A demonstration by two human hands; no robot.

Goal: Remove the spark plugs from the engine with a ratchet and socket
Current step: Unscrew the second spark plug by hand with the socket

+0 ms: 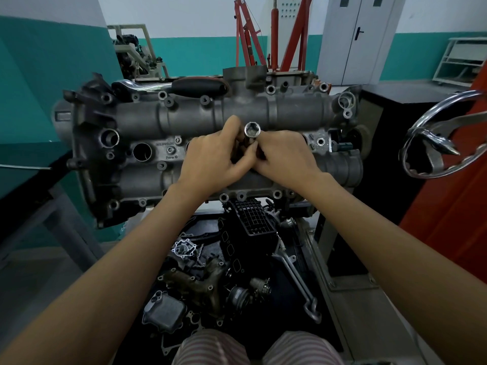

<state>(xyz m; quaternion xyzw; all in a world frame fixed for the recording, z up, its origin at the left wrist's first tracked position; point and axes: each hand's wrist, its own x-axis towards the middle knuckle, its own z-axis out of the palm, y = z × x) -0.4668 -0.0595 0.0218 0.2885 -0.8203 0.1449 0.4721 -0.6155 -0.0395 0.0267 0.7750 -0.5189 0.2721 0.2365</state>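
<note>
Socket, shiny metal tube with hexagonal mouth upward, pinched by left hand and right hand over grey engine

Walls two-tone: teal lower band, white above. Grey metal double-door cabinet against the back wall at right, black lever handle on one door. Red-orange engine hoist frame stands mid-back, with a red hydraulic ram upright beside it. Cream-painted metal stand back left carrying dark machinery. White wire shelving rack far right against the wall. Black tabletop in front of that rack. Orange-red panel fills the right edge. Grey metal table leg and frame at left. Floor pale grey. Light even and diffuse, no hard shadows.
</note>
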